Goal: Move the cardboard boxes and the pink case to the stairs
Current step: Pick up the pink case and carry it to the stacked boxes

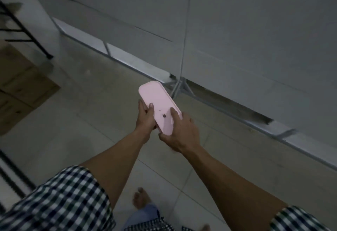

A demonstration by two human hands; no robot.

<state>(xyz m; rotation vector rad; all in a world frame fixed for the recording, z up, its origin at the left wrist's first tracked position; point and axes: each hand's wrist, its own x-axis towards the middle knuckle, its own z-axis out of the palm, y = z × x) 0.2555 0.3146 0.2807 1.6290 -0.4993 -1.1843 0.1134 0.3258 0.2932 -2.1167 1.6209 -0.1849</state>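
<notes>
The pink case [159,105] is held in the air over the tiled floor [87,106], in front of the person. It is a long, flat, rounded-end case, its broad face turned up toward the camera. Its long axis runs from the near end, between the two hands, up and slightly leftward to the far end, which points away from the person toward the foot of the grey wall [255,30].

The left hand [145,118] is closed on the case's left edge near the near end, thumb lying on the top face and fingers wrapped beneath. The right hand [179,132] is closed on the near right corner, thumb pressed on the top face, knuckles up. Both forearms reach forward, converging on the case, with checked sleeves [69,199] at the elbows.

Well to the left of the left hand, cardboard boxes [20,86] sit on the floor under a black metal frame [23,28]. Below the hands, a bare foot [141,198] stands on the tiles.
</notes>
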